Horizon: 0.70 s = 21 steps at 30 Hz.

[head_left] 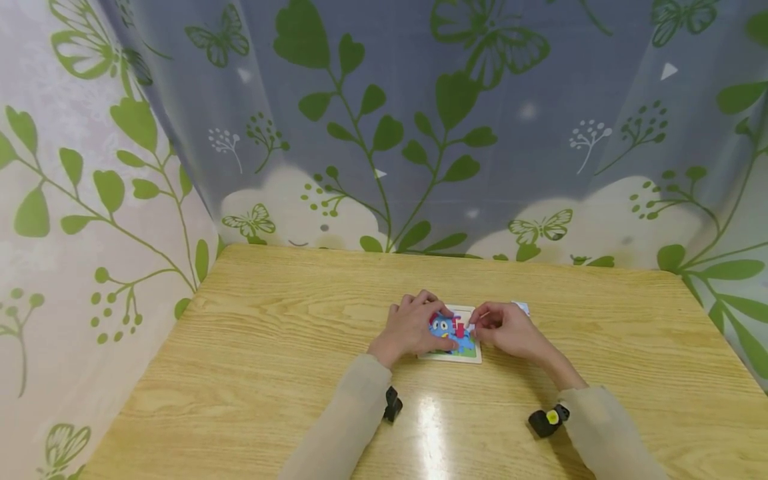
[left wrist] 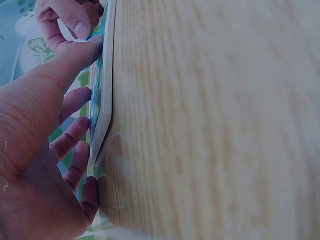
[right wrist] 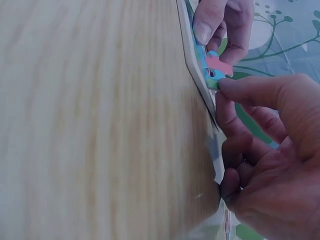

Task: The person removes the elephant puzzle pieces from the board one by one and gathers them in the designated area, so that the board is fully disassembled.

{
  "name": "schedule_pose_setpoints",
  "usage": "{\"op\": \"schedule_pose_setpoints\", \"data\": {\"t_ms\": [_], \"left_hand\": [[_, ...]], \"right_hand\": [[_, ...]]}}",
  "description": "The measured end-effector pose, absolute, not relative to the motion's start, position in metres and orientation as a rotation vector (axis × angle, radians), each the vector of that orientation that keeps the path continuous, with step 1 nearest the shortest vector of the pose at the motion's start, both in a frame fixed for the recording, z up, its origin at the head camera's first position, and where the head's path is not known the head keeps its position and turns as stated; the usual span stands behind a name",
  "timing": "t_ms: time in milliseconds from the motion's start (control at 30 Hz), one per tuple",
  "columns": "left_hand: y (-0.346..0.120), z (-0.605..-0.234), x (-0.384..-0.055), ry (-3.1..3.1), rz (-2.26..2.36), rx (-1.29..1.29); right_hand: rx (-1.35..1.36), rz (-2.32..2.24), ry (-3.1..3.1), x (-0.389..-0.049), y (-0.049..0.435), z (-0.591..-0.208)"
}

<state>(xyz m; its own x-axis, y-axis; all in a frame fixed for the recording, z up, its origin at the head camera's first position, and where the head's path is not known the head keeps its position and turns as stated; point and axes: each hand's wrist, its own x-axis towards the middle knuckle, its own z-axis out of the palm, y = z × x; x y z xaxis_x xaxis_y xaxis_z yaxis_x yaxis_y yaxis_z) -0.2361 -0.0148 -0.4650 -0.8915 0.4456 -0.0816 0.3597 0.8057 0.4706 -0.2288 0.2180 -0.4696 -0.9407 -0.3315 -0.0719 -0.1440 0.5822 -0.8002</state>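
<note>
A small jigsaw board [head_left: 450,358] with a pale frame and a blue cartoon animal picture lies flat on the table. My left hand [head_left: 413,327] rests over its left part, fingers spread, thumb and fingertips pressing on the picture. At the board's right edge my right hand [head_left: 507,328] pinches a jigsaw piece between thumb and fingers. The right wrist view shows this jigsaw piece [right wrist: 216,66], pink and blue, tilted up from the board beside the left thumb. The curled fingers of the right hand hide part of the piece.
Just behind the right hand, a pale blue jigsaw piece [head_left: 521,307] lies on the wooden table [head_left: 288,347]. A patterned curtain [head_left: 408,133] with leaves and butterflies hangs along the table's far edge. Another patterned cloth [head_left: 78,220] borders the left side.
</note>
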Motion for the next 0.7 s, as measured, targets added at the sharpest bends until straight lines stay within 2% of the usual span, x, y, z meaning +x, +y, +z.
{"op": "schedule_pose_setpoints", "data": {"t_ms": [433, 700], "left_hand": [[-0.0137, -0.4645, -0.2356, 2.799, 0.679, 0.623], [-0.0110, -0.4665, -0.2353, 2.822, 0.658, 0.592]], "right_hand": [[-0.238, -1.296, 2.517, -0.2287, 0.2139, -0.4607], [-0.312, -1.298, 2.538, -0.2287, 0.2153, -0.4628]]}}
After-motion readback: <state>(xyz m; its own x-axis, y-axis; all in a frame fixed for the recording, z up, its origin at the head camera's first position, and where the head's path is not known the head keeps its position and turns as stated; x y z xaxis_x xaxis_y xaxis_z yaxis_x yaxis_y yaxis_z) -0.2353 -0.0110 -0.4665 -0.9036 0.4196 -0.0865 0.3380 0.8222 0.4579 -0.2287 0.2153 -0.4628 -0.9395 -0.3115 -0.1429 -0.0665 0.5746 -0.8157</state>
